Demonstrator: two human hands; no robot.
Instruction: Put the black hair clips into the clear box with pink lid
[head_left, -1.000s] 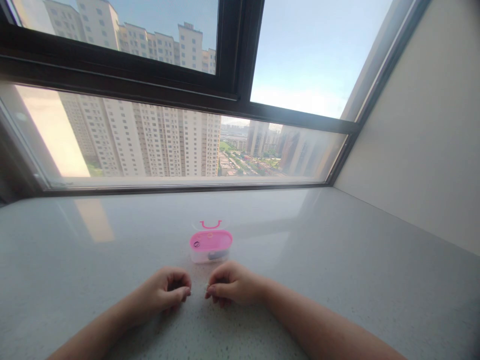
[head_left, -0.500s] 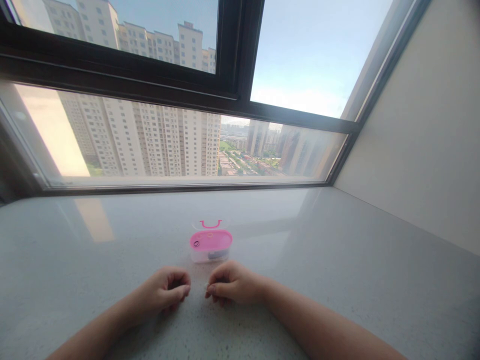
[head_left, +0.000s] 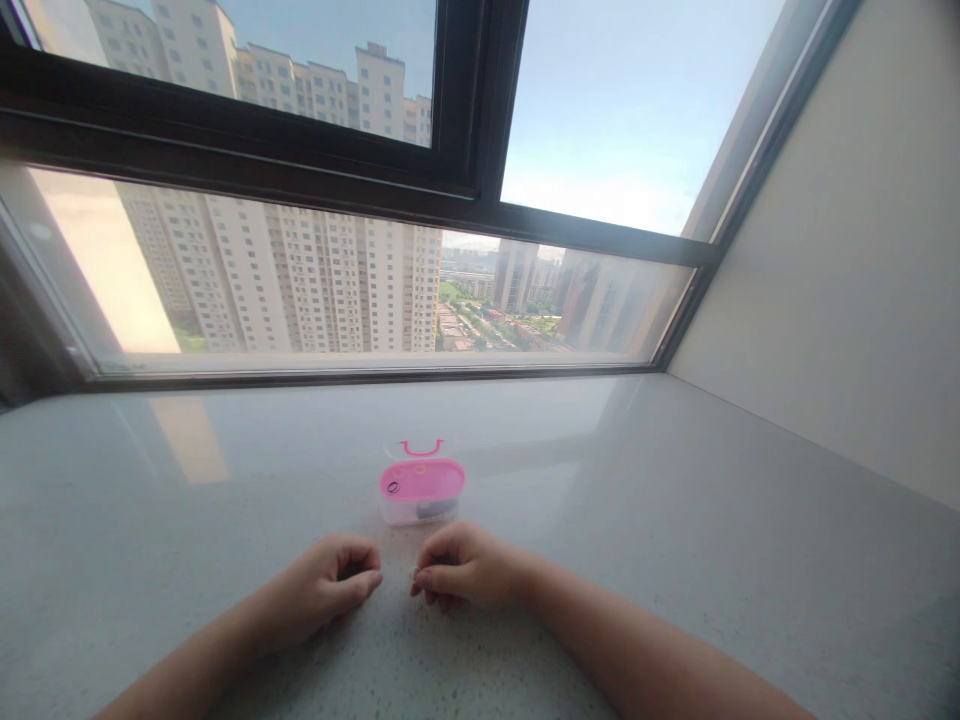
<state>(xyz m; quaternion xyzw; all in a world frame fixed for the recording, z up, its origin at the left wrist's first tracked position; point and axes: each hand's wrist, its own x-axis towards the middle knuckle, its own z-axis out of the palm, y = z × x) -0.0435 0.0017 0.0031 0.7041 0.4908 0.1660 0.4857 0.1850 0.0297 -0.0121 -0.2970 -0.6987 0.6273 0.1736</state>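
Observation:
A small oval box (head_left: 397,511) with see-through sides and a pink top tray (head_left: 431,485) stands on the pale speckled surface in front of my hands. On the tray lie a small dark ring (head_left: 394,487) and a faint yellowish ring-like thing. A dark long object (head_left: 436,509) shows through the box's side. My left hand (head_left: 341,580) rests just short of the box, fingers curled and thumb pressed to them. Opposite it, my right hand (head_left: 454,568) is curled in a pinch close to the box's front right. Whatever either hand may hold between the fingertips is hidden.
Behind the box lies a clear lid with a pink handle (head_left: 422,450). The speckled ledge (head_left: 675,520) runs back to a dark-framed window (head_left: 375,375), with tall buildings outside. A white wall (head_left: 840,300) bounds the right side.

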